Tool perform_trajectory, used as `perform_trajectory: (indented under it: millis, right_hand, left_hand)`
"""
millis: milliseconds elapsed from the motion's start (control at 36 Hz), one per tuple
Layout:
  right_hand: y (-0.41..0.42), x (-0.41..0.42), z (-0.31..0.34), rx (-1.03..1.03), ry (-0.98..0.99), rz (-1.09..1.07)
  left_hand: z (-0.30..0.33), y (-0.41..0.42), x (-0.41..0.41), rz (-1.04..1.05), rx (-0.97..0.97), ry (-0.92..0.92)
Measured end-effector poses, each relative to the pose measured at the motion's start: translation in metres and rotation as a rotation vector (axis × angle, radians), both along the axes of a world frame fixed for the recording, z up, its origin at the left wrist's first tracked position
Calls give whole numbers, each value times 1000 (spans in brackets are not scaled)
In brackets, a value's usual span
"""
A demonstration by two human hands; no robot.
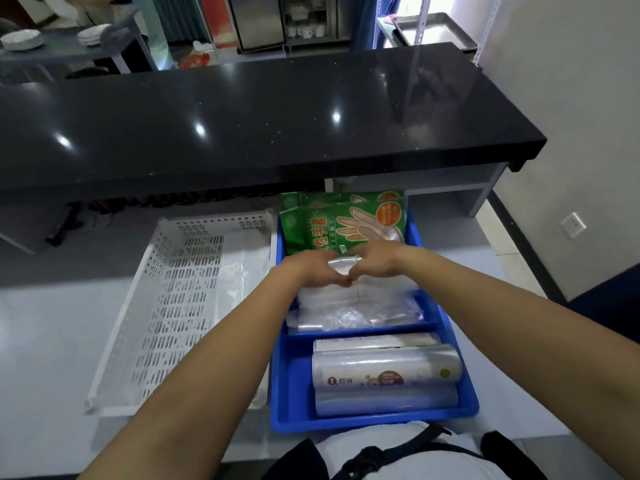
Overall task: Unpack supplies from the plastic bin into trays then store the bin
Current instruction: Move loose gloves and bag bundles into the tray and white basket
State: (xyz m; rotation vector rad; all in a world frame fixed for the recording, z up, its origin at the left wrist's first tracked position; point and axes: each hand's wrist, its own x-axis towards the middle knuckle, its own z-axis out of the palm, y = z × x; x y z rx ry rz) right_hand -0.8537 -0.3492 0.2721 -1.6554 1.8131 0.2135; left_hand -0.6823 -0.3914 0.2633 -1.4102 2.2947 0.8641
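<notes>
A blue plastic bin (294, 375) sits on the grey counter in front of me. Its far compartment holds green glove packets (332, 220) leaning upright and a pile of clear plastic bags (353, 306). The near compartment holds rolls of cling film (384, 372). My left hand (308, 271) and my right hand (377, 261) meet over the far compartment, both gripping a small clear plastic packet (341, 266) between them. To the left of the bin stands a white perforated tray (173, 306) with a clear plastic sheet lying in its right part.
A black glossy countertop (242, 126) overhangs the far end of the bin and tray. Dark tools lie under it at the left. Stacked white plates (22, 39) sit on a far table. A wall with a socket (573, 225) is on the right.
</notes>
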Motion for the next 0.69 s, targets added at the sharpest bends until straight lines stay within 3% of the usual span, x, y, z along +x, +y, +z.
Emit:
perform_trajectory:
  millis: [139,278,361,528,694]
  right_hand:
    - [-16,0,-1,132,-6,3]
    - [-12,0,-2,116,-27,-15]
    - [4,-2,2,-24,-30,-26]
    - [61,-21,0,-533,-6,-53]
    - [108,-23,-10,-699,-57,-64]
  left_hand:
    - [6,-4,-11,59,105,-73]
    - [4,-5,-10,51,99,-57]
    - [3,0,-2,21,9,-16]
    - [6,27,33,41,-331,238]
    - [0,64,44,-9,-468,339]
